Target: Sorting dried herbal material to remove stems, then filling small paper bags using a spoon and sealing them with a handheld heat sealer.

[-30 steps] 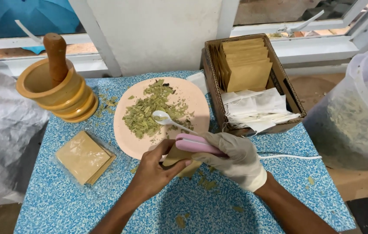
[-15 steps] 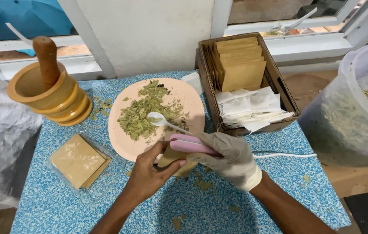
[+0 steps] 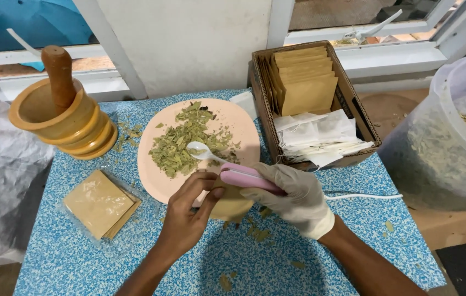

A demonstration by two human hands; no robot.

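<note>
Head view: small brown paper pouch (image 3: 232,204) at the table's (image 3: 79,263) near middle, light, floppy, best pinched by its edges. Bare left hand (image 3: 184,216) grips it; gloved right hand (image 3: 293,197) clamps a pink sealer (image 3: 249,178) over its top. Pink plate (image 3: 159,181) holds dried leaves (image 3: 181,143) and a white spoon (image 3: 202,152); cardboard box (image 3: 367,129) holds more pouches.

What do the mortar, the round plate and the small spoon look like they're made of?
Mortar: apparently wood, a smooth yellow-brown turned body with ridged rings. Round plate: likely matte plastic, though glazed ceramic is possible; uniform pale pink. Small spoon: probably thin white plastic, slightly glossy.
</note>
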